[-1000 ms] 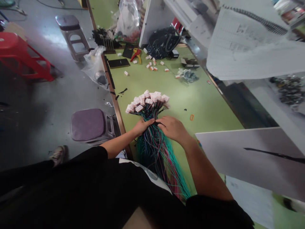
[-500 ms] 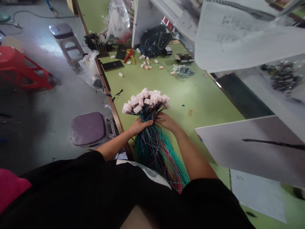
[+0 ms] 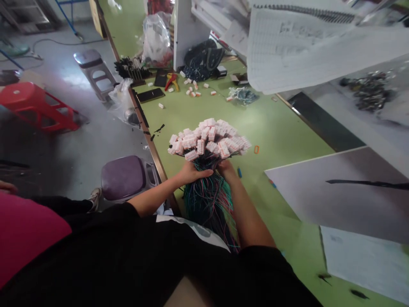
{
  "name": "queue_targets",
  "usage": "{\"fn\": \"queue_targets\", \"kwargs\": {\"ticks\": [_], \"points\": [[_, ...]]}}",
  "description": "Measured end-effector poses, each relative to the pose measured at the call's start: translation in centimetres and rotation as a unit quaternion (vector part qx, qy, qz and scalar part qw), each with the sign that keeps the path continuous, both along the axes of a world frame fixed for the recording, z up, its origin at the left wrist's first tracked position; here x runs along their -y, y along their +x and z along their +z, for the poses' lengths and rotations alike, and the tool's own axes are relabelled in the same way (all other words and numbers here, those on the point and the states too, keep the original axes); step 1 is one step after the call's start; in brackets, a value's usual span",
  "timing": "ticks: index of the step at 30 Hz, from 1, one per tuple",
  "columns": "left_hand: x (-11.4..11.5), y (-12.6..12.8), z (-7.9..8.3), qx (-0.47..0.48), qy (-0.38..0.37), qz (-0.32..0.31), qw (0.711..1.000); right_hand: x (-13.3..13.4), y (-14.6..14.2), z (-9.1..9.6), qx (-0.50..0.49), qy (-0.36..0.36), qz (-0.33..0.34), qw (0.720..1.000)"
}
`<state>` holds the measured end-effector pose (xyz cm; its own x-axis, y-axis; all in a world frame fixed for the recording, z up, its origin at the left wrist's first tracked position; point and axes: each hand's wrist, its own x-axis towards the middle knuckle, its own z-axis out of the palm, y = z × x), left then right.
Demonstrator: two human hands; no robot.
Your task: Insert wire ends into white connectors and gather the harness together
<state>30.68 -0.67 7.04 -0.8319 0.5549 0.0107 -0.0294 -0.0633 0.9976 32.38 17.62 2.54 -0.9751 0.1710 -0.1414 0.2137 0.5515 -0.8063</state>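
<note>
A thick bundle of teal, red and blue wires (image 3: 209, 200) ends in a cluster of white connectors (image 3: 209, 138). My left hand (image 3: 191, 172) wraps round the bundle just under the connectors from the left. From the right, my right hand (image 3: 226, 168) grips the same spot. Together they hold the connector end raised above the green table (image 3: 277, 128), while the wires trail down toward my body.
Loose white connectors (image 3: 193, 87), a black phone (image 3: 150, 95), red-and-yellow pliers (image 3: 171, 81) and a plastic bag (image 3: 156, 38) lie at the far end. A white board (image 3: 335, 192) sits right. Purple stool (image 3: 123, 177), grey stool (image 3: 92, 70) and red stool (image 3: 35, 106) stand left.
Both hands closed round the bundle and lifted its connector end off the table; the connectors now fan out higher and closer. The camera view shifted slightly.
</note>
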Motion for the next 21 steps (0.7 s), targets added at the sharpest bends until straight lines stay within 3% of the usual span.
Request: {"fn": "queue_targets", "kwargs": {"ticks": [4,9,12,16,21], "points": [[0.2,0.0,-0.5,0.071,-0.005,0.034,0.997,-0.5,2.5,1.4,-0.027,-0.052,-0.026,0.998],[0.5,-0.1,-1.4,0.158,-0.02,0.061,0.985,0.3,4.2,2.3,-0.02,-0.218,0.05,0.974],[0.6,0.0,-1.5,0.178,-0.008,0.068,0.982,0.5,3.5,2.5,-0.008,-0.186,0.054,0.981],[0.8,0.0,-1.4,0.183,-0.016,0.052,0.982,0.6,1.8,2.7,0.002,-0.088,0.063,0.994],[1.1,-0.8,-1.3,0.043,-0.048,0.009,0.998,2.0,-0.9,1.3,0.009,-0.031,0.042,0.999]]}}
